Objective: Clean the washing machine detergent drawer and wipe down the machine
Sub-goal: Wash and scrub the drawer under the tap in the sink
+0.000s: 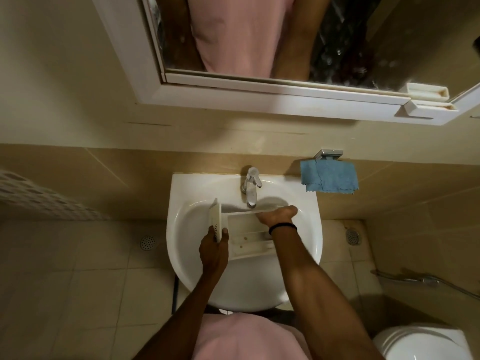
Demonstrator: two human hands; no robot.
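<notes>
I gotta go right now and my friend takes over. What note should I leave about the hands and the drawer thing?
Left hand: grips the detergent drawer by its front panel.
Right hand: fingers reach into the drawer's far side, below the tap; whether they grip is unclear.
Things: the drawer lies in the sink; the blue cloth hangs from the wall holder, right of the tap.
Done: the drawer is out of the machine.
Left: finish washing the drawer, refit it, then wipe the machine, which is not in view.
</notes>
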